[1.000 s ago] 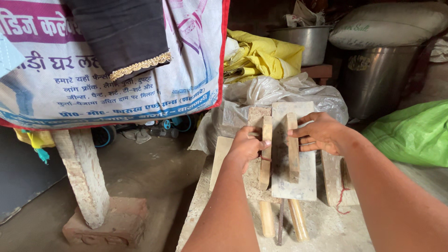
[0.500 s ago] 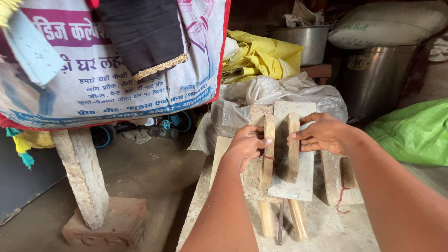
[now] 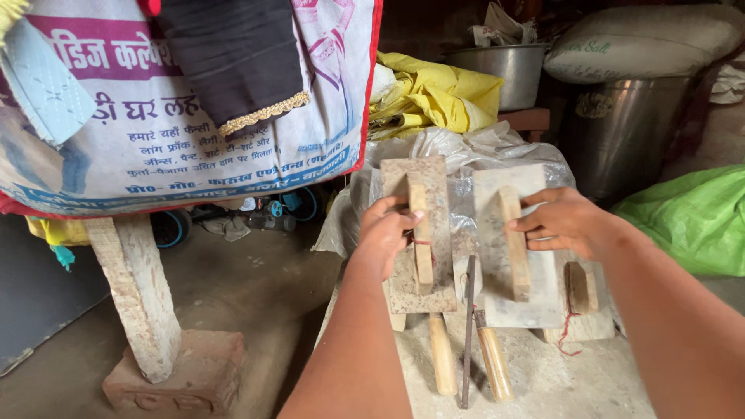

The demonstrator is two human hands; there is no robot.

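Two wooden floats, flat grey-stained boards each with a raised strip handle, sit side by side over a dusty concrete desk. Left float is held by the left hand, whose fingers curl closed around its handle from the left side, and the board looks tilted up off the surface. Right float is taken by the right hand, its fingers wrapped over the upper part of the handle from the right. The boards stand a little apart, with a thin metal rod lying in the gap between them. Beneath them lie two wooden-handled tools, handles pointing toward the person. A third float with red string lies just right of the right one, partly under it. Behind the boards sits crumpled clear plastic sheeting, then yellow cloth and a steel pot. A green sack lies at the right. At the left, a printed banner hangs above a leaning wooden post set on a brick.
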